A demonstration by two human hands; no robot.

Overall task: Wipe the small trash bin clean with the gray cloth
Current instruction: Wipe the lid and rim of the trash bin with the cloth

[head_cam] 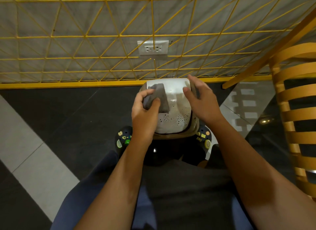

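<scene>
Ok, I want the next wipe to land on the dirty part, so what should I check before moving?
1. Bunched gray cloth gripped by the left hand: ok.
2. Cloth lying on the small white-topped trash bin: ok.
3. Bin steadied by the right hand at its right edge: ok.
4. Near part of the top free of dark specks: not ok.
5. Underside of the cloth clean: cannot tell.
</scene>
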